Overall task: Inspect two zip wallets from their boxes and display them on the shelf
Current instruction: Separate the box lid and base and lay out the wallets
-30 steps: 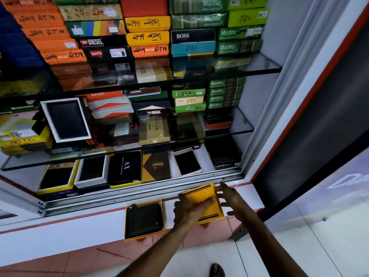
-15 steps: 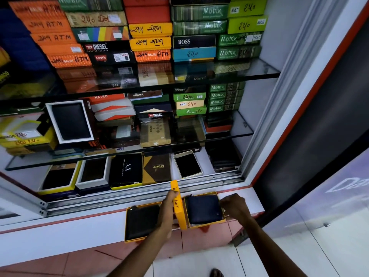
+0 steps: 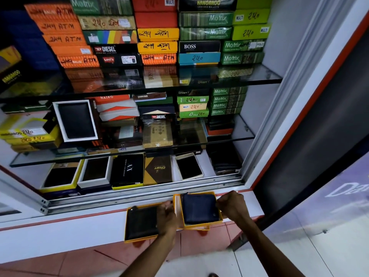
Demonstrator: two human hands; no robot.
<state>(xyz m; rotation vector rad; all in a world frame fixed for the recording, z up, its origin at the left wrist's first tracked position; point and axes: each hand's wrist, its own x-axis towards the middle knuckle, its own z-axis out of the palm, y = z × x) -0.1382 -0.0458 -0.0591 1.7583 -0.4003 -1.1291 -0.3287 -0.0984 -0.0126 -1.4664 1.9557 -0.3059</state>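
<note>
Two open yellow boxes sit side by side on the white ledge (image 3: 79, 230) in front of the showcase. The left box (image 3: 137, 240) holds a black zip wallet (image 3: 140, 222). The right box (image 3: 197, 193) holds a dark navy zip wallet (image 3: 199, 208). Its yellow lid (image 3: 176, 204) lies under and to the left of it, with an edge showing below. My left hand (image 3: 166, 216) is between the boxes, closed on that lid's left edge and covering the left box's right side. My right hand (image 3: 231, 204) is closed on the right box's right edge.
Behind the ledge run sliding-door rails (image 3: 139, 196). The bottom shelf shows several open wallet boxes in a row, with a gap (image 3: 207, 168) beside a pile of dark wallets (image 3: 223, 160). Glass shelves (image 3: 247, 136) above carry stacked wallet boxes. The door frame (image 3: 279, 136) stands at right.
My left hand lifted the yellow lid off the right box, stood it on edge, then brought it down beneath that box. The navy wallet became visible. My right hand stayed on the box.
</note>
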